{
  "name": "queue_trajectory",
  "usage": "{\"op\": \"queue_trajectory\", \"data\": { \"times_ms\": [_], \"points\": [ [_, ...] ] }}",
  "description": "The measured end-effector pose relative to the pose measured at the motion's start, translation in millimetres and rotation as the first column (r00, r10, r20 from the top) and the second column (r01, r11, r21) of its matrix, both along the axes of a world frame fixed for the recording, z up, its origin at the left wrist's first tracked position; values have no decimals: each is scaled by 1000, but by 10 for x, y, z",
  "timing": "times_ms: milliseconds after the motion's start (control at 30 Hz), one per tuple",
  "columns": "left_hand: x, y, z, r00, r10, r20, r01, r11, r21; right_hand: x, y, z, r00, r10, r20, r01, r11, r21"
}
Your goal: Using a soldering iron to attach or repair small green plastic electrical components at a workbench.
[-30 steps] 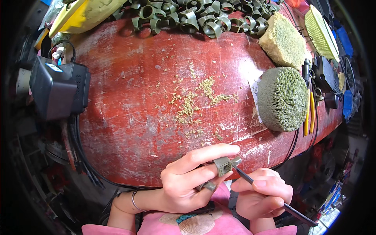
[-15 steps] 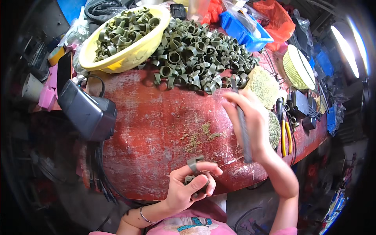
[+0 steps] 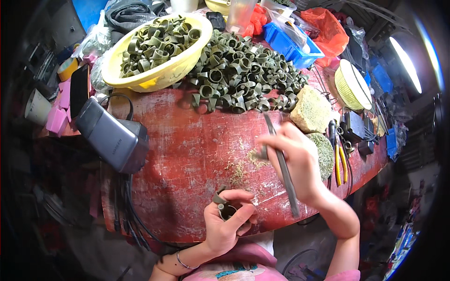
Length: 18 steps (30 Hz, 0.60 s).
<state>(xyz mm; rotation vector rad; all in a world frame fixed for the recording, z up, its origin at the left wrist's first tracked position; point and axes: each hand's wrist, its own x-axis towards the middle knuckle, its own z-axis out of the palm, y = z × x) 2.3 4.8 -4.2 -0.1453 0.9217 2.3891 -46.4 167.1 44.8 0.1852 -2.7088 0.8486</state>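
My left hand (image 3: 228, 224) is closed around an olive-green ring-shaped piece (image 3: 228, 211) near the table's front edge. A second, similar piece (image 3: 219, 195) sits around its index finger. My right hand (image 3: 296, 164) grips a long, dark, flat file-like bar (image 3: 286, 180), slanting across its palm. At its fingertips is a small blurred greenish piece (image 3: 262, 152), apparently another ring. Beyond the hands lies a big heap of such rings (image 3: 243, 70). More rings fill a tilted yellow basin (image 3: 145, 85) at the far left.
Two rough, crumbly blocks (image 3: 311, 108) lie right of the heap, near yellow-handled pliers (image 3: 341, 164). A black power unit (image 3: 115, 140) with cables hangs over the left edge. A blue bin (image 3: 293, 47) and a green basket (image 3: 352, 85) stand behind. Crumbs (image 3: 238, 174) dot the red table (image 3: 178, 159).
My right hand has drawn back slightly from the heap, and a small greenish piece now shows at its fingertips. My left hand's fingers have curled in; the ring on its index finger has shifted.
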Motion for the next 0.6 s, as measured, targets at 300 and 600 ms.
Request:
{"op": "queue_trajectory", "data": {
  "times_ms": [300, 600],
  "points": [
    [-33, -9, 99, 989, -21, -144, 22, 1000, 9, 661, -235, 223, 998, 53, 33, -51, 996, -72],
    [-60, -62, 92, 976, -187, -116, 187, 982, -7, 1092, -145, 102, 986, -170, -1, 143, 831, -537]
  ]
}}
